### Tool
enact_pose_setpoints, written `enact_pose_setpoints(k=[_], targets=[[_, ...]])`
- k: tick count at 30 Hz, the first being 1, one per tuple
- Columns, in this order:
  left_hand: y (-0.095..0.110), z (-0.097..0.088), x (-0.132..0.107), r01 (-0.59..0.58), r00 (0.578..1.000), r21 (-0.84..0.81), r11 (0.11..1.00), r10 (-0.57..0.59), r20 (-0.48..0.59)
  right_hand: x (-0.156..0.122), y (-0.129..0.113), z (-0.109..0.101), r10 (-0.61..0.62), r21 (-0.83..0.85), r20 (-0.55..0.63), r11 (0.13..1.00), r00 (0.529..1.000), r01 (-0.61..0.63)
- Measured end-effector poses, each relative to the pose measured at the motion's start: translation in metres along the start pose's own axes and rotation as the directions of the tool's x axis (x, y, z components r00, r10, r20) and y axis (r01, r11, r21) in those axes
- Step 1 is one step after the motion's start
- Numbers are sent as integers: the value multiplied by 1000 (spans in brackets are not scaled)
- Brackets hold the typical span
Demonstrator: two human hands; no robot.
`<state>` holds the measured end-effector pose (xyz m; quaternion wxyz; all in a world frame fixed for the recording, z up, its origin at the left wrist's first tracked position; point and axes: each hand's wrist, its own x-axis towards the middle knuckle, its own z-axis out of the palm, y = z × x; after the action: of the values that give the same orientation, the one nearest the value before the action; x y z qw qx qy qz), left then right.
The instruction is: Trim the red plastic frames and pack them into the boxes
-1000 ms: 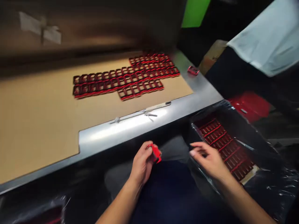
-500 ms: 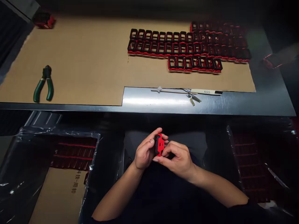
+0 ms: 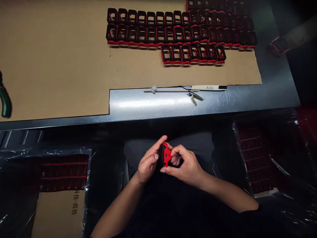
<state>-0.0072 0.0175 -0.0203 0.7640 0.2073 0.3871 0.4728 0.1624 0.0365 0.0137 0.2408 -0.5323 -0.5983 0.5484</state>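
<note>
A small red and black plastic frame point(image 3: 166, 154) stands on edge between my hands, above my lap. My right hand point(image 3: 189, 163) grips it from the right, thumb at its lower end and bent fingers along its red side. To the left of the frame is my left hand point(image 3: 148, 165), its fingers stretched out and its thumb raised away from the black side. The left index fingertip reaches near the top of the frame; whether the hidden fingers behind touch it I cannot tell.
Rows of similar frames point(image 3: 151, 36) stand on cardboard point(image 3: 61, 59) over a metal table point(image 3: 138, 102). Near its edge lie a stick with white fluff point(image 3: 154, 89), a pale A55-marked tool point(image 3: 209, 88) and green-handled pliers point(image 3: 5, 102). Plastic-lined boxes hold more frames, left point(image 3: 89, 165) and right point(image 3: 241, 155).
My left thumb has come away from the frame, while my right hand keeps hold of it. The whole view has shifted, moving the table's contents leftward and the pliers partly out of sight.
</note>
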Motion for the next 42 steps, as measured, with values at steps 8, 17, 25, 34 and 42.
enact_pose_setpoints(k=[8,17,25,34,42], targets=[[27,7,-9,122,991,493,862,-129,-19,-1,5,0,-73,-2,15,997,997,73],[26,7,-13,20,1000,702,712,-20,-9,9,5,-32,192,598,406,683,893,-419],[30,11,-11,-215,976,863,457,73,204,10,-5,-29,213,566,456,680,864,-466],[21,10,-17,-139,989,728,671,138,61,-3,-1,-26,-45,228,199,974,979,-1],[21,19,-21,-90,983,807,584,180,-20,0,-1,-25,-328,73,120,944,937,321]])
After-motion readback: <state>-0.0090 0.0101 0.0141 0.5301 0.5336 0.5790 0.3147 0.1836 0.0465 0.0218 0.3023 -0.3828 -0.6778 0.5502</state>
